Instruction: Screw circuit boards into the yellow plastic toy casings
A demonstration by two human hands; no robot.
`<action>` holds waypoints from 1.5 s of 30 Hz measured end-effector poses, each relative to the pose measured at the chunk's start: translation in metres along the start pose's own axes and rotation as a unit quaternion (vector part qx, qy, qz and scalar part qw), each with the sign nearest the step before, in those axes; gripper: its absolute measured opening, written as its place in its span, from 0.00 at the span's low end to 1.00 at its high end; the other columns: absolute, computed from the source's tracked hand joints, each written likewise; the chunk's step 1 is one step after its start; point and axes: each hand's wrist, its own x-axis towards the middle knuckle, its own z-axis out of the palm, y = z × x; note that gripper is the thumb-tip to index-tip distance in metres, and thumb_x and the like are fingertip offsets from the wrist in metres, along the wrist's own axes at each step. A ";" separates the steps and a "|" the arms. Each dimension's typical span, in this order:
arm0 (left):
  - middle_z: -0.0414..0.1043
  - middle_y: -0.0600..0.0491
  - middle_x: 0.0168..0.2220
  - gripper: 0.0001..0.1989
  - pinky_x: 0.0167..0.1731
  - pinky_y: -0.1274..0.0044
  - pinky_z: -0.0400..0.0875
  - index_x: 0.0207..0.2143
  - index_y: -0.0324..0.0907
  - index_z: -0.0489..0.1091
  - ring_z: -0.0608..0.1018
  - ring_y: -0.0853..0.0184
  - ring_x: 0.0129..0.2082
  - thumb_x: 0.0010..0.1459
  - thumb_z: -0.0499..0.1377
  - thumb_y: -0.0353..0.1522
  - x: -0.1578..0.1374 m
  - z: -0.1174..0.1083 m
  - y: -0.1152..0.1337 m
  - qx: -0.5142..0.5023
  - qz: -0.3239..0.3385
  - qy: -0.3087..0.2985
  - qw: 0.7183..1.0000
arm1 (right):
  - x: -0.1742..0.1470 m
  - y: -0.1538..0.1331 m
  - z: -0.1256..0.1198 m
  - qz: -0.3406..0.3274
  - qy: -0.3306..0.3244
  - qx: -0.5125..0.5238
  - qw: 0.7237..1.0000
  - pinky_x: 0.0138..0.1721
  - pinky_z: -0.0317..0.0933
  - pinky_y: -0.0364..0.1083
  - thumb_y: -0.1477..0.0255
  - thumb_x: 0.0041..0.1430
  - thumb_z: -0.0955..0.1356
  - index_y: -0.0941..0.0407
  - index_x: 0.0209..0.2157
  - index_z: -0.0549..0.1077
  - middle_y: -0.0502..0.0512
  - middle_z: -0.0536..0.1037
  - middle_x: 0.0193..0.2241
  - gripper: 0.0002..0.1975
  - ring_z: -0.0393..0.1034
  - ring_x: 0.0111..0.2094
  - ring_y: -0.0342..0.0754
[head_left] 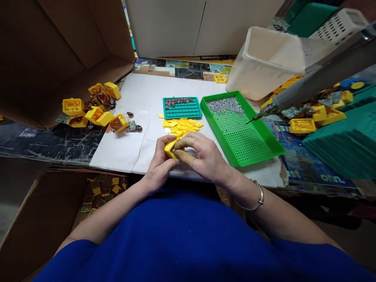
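My left hand (160, 163) is closed around a small yellow plastic case (169, 149), tilted above the front of the white-covered table. At the case's right side my right hand (202, 156) is pinched, with tan finger covers on its thumb and index finger. Between those fingertips sits a small, dark, shiny round piece, perhaps a button cell (173, 150), against the case; its far side is hidden. Just beyond the hands lies a heap of flat yellow plastic pieces (183, 126). Behind it, a teal ribbed tray (182, 113) holds several small round metal pieces along its upper rows.
A green perforated tray (249, 145) with small screws stands to the right, a hanging electric screwdriver (293, 94) over it. Yellow cases with wired parts (100, 115) lie at left. A white plastic bin (264, 58), cardboard boxes (73, 39) and stacked teal trays (346, 137) surround the workspace.
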 end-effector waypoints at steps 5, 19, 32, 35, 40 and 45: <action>0.63 0.54 0.46 0.25 0.45 0.74 0.63 0.53 0.48 0.56 0.67 0.66 0.42 0.53 0.59 0.28 0.000 0.002 -0.001 -0.007 -0.012 0.007 1.000 | 0.001 -0.001 0.000 0.016 -0.004 -0.052 0.999 0.41 0.62 0.49 0.73 0.61 0.68 0.56 0.32 0.75 0.56 0.77 0.32 0.04 0.68 0.37 0.50; 0.70 0.52 0.48 0.16 0.50 0.71 0.66 0.48 0.45 0.69 0.71 0.63 0.48 0.56 0.59 0.29 -0.002 -0.006 0.007 0.094 0.000 -0.018 0.995 | 0.013 0.006 -0.011 0.199 -0.071 0.064 0.975 0.29 0.58 0.44 0.69 0.50 0.75 0.56 0.27 0.66 0.46 0.70 0.24 0.14 0.63 0.26 0.42; 0.81 0.49 0.34 0.11 0.28 0.74 0.77 0.40 0.40 0.71 0.83 0.60 0.33 0.54 0.65 0.33 -0.021 -0.053 0.041 -0.090 -0.086 0.112 0.986 | 0.060 0.020 0.001 0.048 -0.189 -0.257 0.947 0.26 0.46 0.47 0.74 0.55 0.72 0.56 0.27 0.79 0.57 0.78 0.29 0.04 0.66 0.28 0.47; 0.80 0.49 0.34 0.11 0.28 0.75 0.77 0.39 0.39 0.71 0.83 0.61 0.33 0.54 0.64 0.33 -0.020 -0.051 0.039 -0.100 -0.086 0.105 0.986 | 0.056 0.018 0.013 0.068 -0.197 -0.305 0.929 0.25 0.48 0.46 0.66 0.54 0.73 0.57 0.24 0.77 0.59 0.77 0.25 0.11 0.66 0.25 0.48; 0.80 0.50 0.35 0.11 0.31 0.74 0.78 0.40 0.40 0.70 0.83 0.63 0.34 0.55 0.64 0.33 -0.014 -0.040 0.037 -0.121 -0.082 0.086 0.985 | 0.047 0.015 0.014 0.095 -0.176 -0.292 0.935 0.28 0.56 0.48 0.75 0.57 0.68 0.59 0.25 0.77 0.61 0.78 0.26 0.08 0.70 0.26 0.50; 0.79 0.51 0.34 0.12 0.31 0.75 0.77 0.41 0.39 0.69 0.83 0.63 0.33 0.55 0.64 0.32 -0.007 -0.031 0.035 -0.156 -0.109 0.048 0.981 | 0.028 0.006 -0.003 0.139 -0.086 0.081 0.983 0.30 0.62 0.45 0.68 0.60 0.70 0.56 0.30 0.73 0.50 0.77 0.25 0.07 0.70 0.26 0.43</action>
